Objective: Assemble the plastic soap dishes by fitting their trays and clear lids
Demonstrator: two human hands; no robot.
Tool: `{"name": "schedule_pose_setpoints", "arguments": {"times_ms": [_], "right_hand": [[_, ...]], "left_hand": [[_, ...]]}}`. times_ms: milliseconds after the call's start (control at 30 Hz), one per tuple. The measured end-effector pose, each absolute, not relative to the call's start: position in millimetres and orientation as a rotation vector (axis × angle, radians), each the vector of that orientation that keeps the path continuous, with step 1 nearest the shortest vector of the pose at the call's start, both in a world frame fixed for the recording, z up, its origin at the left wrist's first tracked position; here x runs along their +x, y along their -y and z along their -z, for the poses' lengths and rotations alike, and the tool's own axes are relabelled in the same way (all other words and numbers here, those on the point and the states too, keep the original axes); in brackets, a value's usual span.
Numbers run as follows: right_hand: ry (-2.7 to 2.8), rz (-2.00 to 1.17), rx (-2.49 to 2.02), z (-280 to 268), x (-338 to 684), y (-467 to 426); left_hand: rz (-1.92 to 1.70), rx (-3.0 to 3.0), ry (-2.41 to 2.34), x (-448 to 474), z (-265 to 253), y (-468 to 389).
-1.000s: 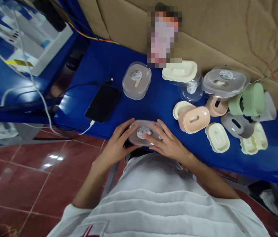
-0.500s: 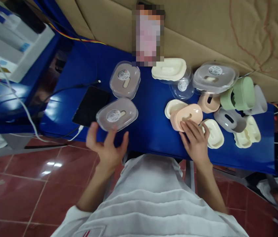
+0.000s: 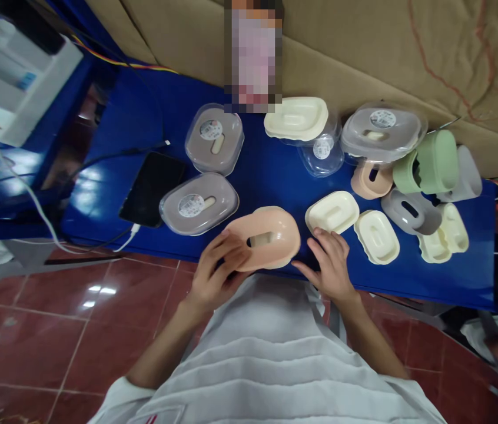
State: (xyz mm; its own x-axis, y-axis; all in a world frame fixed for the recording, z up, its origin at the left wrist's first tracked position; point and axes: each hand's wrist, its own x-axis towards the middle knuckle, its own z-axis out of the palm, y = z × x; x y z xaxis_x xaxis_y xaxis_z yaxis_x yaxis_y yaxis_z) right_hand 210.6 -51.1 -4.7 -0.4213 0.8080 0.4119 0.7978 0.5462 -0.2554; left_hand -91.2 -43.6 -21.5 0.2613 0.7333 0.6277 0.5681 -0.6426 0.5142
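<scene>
While the left hand point(image 3: 216, 271) holds the peach dish point(image 3: 282, 227) by its left end, fingers and thumb closed around the rim, I see the right hand point(image 3: 331, 265) with its fingers spread, holding nothing. The dish is at the front edge of the blue tabletop point(image 3: 271, 176), between the two hands; I can't tell from my camera whether it rests there or is lifted a little. Its long slot faces up at me, with something pale showing in part of it. Just beyond my right fingertips lies a cream tray point(image 3: 335, 211), and I can't make out whether they touch it. A second cream tray point(image 3: 378, 237) sits just to its right. Further right I have a grey tub point(image 3: 412, 213), a small peach tub point(image 3: 366, 182) and a green tub point(image 3: 441, 162) grouped close together. Behind them is a large box with a clear lid point(image 3: 384, 132). On my left, two lidded boxes with round labels stand one behind the other, the front box point(image 3: 220, 206) near the left hand and the rear box point(image 3: 225, 126) behind it. Left of the front one lies a dark phone point(image 3: 152, 188), a white plug point(image 3: 134, 229) at its near end.
</scene>
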Motion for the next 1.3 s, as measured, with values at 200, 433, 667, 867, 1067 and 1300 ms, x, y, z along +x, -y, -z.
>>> {"name": "schedule_pose_setpoints", "arguments": {"times_ms": [200, 433, 667, 867, 1067, 1300], "right_hand": [[2.512, -0.177, -1.145, 9, 185, 56], [2.307, -0.079, -1.426, -2, 204, 58], [2.098, -0.244, -1.393, 11, 185, 65], [1.936, -0.242, -1.488, 24, 182, 68], [2.102, -0.166, -1.493, 21, 186, 56], [2.176, -0.101, -1.399, 21, 197, 52]], "left_hand": [[-1.385, 2.262, -1.339, -93, 22, 43], [-1.221, 2.327, -1.236, -93, 19, 29], [-1.009, 2.315, -1.140, -81, 22, 8], [-0.846, 2.338, -1.082, -81, 15, -1], [-0.717, 2.308, -0.857, -83, 9, -10], [-0.722, 2.323, -0.815, -79, 7, -16]]}}
